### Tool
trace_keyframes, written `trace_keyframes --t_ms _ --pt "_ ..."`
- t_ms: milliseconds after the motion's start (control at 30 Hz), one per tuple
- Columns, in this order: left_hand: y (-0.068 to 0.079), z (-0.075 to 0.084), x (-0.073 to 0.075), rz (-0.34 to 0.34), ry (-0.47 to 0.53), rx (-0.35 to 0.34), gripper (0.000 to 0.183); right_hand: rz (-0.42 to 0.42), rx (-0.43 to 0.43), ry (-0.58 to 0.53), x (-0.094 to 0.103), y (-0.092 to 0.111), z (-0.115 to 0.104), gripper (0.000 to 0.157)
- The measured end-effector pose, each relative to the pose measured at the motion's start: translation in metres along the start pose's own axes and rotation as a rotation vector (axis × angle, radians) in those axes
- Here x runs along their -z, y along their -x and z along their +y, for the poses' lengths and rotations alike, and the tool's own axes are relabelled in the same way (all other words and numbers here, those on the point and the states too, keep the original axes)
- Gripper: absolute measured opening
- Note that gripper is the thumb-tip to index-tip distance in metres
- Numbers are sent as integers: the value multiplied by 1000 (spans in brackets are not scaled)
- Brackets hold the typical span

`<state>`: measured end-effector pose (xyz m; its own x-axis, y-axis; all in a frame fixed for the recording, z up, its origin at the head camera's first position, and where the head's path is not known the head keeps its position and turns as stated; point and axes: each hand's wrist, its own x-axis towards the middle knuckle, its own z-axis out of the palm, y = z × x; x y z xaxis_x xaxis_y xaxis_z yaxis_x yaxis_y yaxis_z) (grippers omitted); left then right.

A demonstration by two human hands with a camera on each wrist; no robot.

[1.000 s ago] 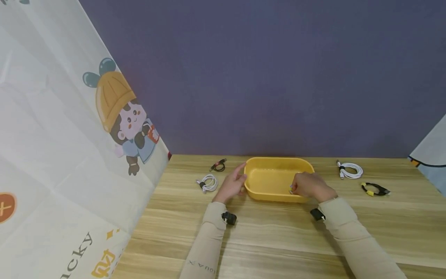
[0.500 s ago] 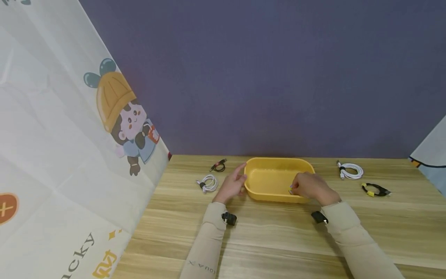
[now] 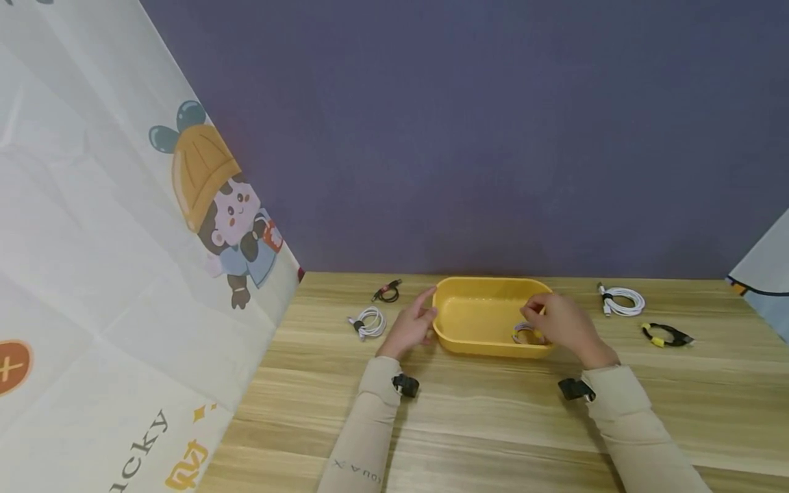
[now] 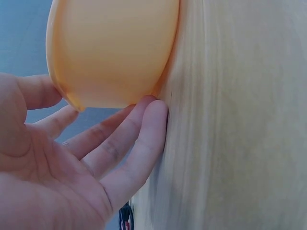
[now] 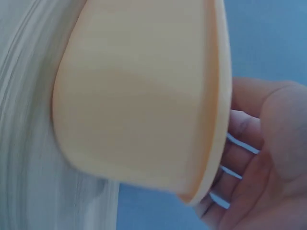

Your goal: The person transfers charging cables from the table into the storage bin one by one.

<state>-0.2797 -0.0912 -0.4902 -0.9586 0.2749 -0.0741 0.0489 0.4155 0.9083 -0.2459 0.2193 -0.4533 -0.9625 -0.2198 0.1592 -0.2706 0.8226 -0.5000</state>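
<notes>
Right hand shifted rightward, baring coiled cable in yellow tray, fingers loosely bent, left fingers relaxed against tray

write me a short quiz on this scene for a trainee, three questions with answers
1. True or false: the left hand touches one end of the yellow tray.
2. Multiple choice: how many coiled cables lie on the table, outside the tray? a) two b) four c) six
3. Fill in the blank: the cable inside the tray lies closest to the person's ____ hand.

Key:
1. True; its fingers are against the tray.
2. b; two lie on each side.
3. right; the right hand is just beside it.
</notes>
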Motion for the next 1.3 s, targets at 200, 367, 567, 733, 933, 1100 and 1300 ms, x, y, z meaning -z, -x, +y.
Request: trace_keyframes --t_ms 200,367,567,733,933,1100,1300 --pt "0 1 0 -1 2 -2 50 147 -41 -15 2 -1 18 28" --pt "-1 1 1 3 9 -6 50 284 -52 -17 6 -4 31 26" --pt "-2 1 0 5 16 -10 50 353 -134 -51 15 -6 47 26" --pt "-3 -1 0 10 17 -16 50 349 -296 -67 21 -4 64 33" --pt "-5 -6 -3 12 35 -23 49 344 -383 -42 21 1 85 36" --pt "-5 -6 -3 19 43 -17 49 339 -370 -50 21 5 99 45" --pt "-6 -6 -3 26 43 -10 49 286 -385 -32 22 12 109 52"
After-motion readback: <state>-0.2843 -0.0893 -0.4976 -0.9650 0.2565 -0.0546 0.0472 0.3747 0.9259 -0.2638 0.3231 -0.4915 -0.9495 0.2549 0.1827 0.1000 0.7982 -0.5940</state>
